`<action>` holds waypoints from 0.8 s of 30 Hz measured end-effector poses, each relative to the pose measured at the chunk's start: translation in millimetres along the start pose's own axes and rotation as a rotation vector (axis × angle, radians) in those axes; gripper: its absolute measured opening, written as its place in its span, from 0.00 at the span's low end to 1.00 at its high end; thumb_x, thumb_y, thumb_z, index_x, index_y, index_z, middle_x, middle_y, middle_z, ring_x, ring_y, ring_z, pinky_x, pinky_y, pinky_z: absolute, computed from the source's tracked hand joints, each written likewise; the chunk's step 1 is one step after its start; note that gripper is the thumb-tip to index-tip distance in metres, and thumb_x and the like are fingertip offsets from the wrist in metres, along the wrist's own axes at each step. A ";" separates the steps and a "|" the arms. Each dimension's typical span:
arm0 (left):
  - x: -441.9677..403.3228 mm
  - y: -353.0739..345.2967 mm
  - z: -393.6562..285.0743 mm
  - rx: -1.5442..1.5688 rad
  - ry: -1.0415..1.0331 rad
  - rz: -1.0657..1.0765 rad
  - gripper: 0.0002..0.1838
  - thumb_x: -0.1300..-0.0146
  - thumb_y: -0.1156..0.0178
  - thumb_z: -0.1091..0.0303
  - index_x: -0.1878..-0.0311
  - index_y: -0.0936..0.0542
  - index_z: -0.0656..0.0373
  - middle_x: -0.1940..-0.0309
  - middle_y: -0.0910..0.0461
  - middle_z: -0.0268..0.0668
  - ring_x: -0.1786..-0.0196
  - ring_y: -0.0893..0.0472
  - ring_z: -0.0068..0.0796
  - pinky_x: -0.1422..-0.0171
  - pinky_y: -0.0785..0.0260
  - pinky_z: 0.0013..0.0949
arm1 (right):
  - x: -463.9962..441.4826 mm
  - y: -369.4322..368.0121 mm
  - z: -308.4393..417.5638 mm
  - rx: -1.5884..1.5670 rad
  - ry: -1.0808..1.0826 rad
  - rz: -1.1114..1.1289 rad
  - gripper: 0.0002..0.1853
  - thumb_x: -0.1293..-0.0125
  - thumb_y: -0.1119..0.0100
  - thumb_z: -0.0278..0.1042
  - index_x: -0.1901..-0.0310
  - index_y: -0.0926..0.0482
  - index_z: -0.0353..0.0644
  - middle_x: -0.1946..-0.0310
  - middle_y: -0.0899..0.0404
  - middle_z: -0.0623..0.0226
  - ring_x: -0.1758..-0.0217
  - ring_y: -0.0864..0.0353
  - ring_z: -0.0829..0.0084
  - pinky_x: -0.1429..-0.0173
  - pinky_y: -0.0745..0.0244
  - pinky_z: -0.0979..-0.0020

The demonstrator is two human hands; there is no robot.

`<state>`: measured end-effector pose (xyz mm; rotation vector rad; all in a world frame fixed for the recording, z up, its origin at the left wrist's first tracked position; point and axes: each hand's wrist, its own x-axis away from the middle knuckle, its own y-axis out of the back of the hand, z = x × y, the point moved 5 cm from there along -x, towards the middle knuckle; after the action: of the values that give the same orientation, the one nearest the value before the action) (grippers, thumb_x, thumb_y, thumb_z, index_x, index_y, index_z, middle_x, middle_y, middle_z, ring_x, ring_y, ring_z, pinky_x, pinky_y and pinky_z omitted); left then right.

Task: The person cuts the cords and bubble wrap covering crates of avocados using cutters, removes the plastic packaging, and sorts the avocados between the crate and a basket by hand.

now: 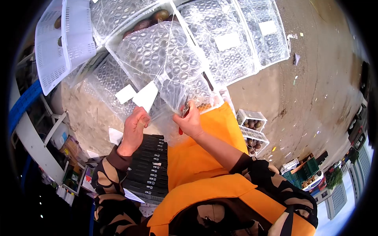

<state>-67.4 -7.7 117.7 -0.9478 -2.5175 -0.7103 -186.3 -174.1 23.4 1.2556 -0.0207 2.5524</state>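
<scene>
My left hand (136, 125) is closed near the lower edge of a white paper slip (145, 96), its fingers pinched together on something too small to make out. My right hand (190, 121) is closed around a small tool with a red handle (180, 131), its metal part beside the plastic. Both hands are at the near edge of a crate covered with clear bubble wrap (157, 55). Loose clear plastic (167, 122) hangs between them. Dark round fruit (142, 25) shows at the far end of this crate.
More wrapped crates (220, 43) stand beyond and to the right. An empty white crate (65, 47) is tilted at upper left. Black stacked trays (145, 169) lie below my left hand. Two small fruit crates (252, 121) sit on the ground at right.
</scene>
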 end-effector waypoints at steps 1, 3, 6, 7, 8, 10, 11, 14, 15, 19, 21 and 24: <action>9.9 -12.6 -5.5 -0.017 0.004 -0.042 0.17 0.24 0.48 0.63 0.71 0.31 0.61 0.75 0.37 0.34 0.67 0.36 0.33 0.60 0.42 0.33 | -2.3 0.6 -11.3 -0.037 -0.014 0.004 0.23 0.52 0.27 0.35 0.61 0.31 0.37 0.74 0.26 0.63 0.72 0.26 0.72 0.63 0.26 0.67; 41.0 -44.5 13.4 0.104 0.222 -0.240 0.16 0.23 0.50 0.64 0.70 0.32 0.62 0.75 0.37 0.33 0.68 0.35 0.29 0.61 0.42 0.31 | -7.2 4.8 -18.8 0.151 0.087 0.074 0.24 0.52 0.25 0.37 0.61 0.31 0.37 0.72 0.24 0.61 0.70 0.23 0.68 0.62 0.25 0.66; 96.3 -98.2 36.6 0.536 0.253 -0.447 0.20 0.19 0.55 0.57 0.70 0.34 0.57 0.72 0.39 0.28 0.69 0.39 0.19 0.61 0.47 0.25 | -14.7 29.8 4.1 0.300 0.148 0.165 0.24 0.48 0.24 0.41 0.59 0.28 0.38 0.71 0.25 0.64 0.69 0.24 0.72 0.61 0.26 0.67; 94.3 -96.5 31.6 0.644 0.246 -0.500 0.20 0.19 0.55 0.57 0.70 0.35 0.56 0.72 0.39 0.28 0.68 0.39 0.19 0.60 0.45 0.25 | -21.5 41.1 10.2 0.355 0.113 0.139 0.24 0.48 0.24 0.41 0.58 0.28 0.38 0.70 0.25 0.64 0.68 0.23 0.71 0.60 0.26 0.67; 97.7 -94.6 25.1 0.754 0.245 -0.555 0.20 0.19 0.55 0.56 0.70 0.35 0.56 0.71 0.39 0.28 0.68 0.38 0.20 0.59 0.44 0.26 | -21.9 50.4 13.6 0.413 0.072 0.117 0.24 0.48 0.24 0.41 0.58 0.28 0.38 0.70 0.25 0.63 0.67 0.23 0.70 0.59 0.26 0.66; 96.2 -105.2 31.2 0.698 0.330 -0.484 0.19 0.19 0.54 0.56 0.68 0.33 0.57 0.71 0.36 0.29 0.67 0.36 0.19 0.59 0.42 0.26 | -38.6 66.4 33.6 0.408 0.191 -0.087 0.25 0.48 0.24 0.40 0.56 0.27 0.37 0.68 0.25 0.61 0.65 0.23 0.66 0.57 0.26 0.65; 94.8 -109.2 34.1 0.669 0.376 -0.440 0.19 0.19 0.53 0.56 0.68 0.31 0.57 0.71 0.35 0.29 0.66 0.35 0.19 0.59 0.41 0.25 | -51.9 67.4 47.2 0.456 0.317 -0.142 0.26 0.48 0.24 0.40 0.55 0.27 0.36 0.68 0.25 0.60 0.65 0.23 0.65 0.57 0.26 0.65; 64.2 -64.2 59.7 0.767 0.717 -0.496 0.20 0.26 0.42 0.52 0.46 0.32 0.58 0.67 0.29 0.31 0.65 0.28 0.19 0.63 0.34 0.25 | -76.9 64.3 83.3 0.592 0.566 -0.257 0.26 0.48 0.25 0.40 0.54 0.27 0.35 0.67 0.25 0.59 0.65 0.23 0.64 0.55 0.26 0.63; 59.2 -36.5 88.1 0.672 0.798 -0.709 0.27 0.30 0.37 0.50 0.42 0.36 0.58 0.63 0.29 0.34 0.66 0.27 0.22 0.63 0.31 0.27 | -88.9 59.7 90.2 0.626 0.609 -0.280 0.25 0.48 0.26 0.39 0.53 0.26 0.35 0.67 0.24 0.58 0.64 0.23 0.64 0.55 0.26 0.63; -37.8 27.4 -19.5 -0.620 0.021 -0.757 0.25 0.38 0.33 0.68 0.42 0.31 0.64 0.53 0.26 0.44 0.46 0.26 0.44 0.42 0.35 0.43 | -116.7 57.8 89.7 0.394 0.243 -0.061 0.23 0.44 0.33 0.41 0.54 0.26 0.33 0.65 0.21 0.58 0.62 0.20 0.64 0.52 0.25 0.64; -93.3 -17.8 -7.4 -0.245 -0.078 -0.525 0.22 0.38 0.34 0.70 0.42 0.29 0.61 0.49 0.25 0.48 0.45 0.23 0.49 0.42 0.35 0.45 | -107.5 56.5 94.4 0.383 0.164 0.128 0.21 0.42 0.37 0.42 0.55 0.25 0.32 0.66 0.20 0.58 0.62 0.19 0.65 0.52 0.25 0.65; -118.2 -62.6 14.0 -0.377 0.061 -0.478 0.13 0.36 0.36 0.67 0.51 0.25 0.61 0.56 0.21 0.45 0.51 0.21 0.50 0.46 0.34 0.47 | -100.9 55.7 89.2 0.285 -0.034 0.465 0.20 0.38 0.43 0.44 0.57 0.24 0.31 0.66 0.17 0.57 0.64 0.16 0.67 0.55 0.22 0.66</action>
<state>-28.4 -100.4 28.4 -0.4069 -2.6260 -1.3700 -74.3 -265.8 6.6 1.5512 0.0513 3.0118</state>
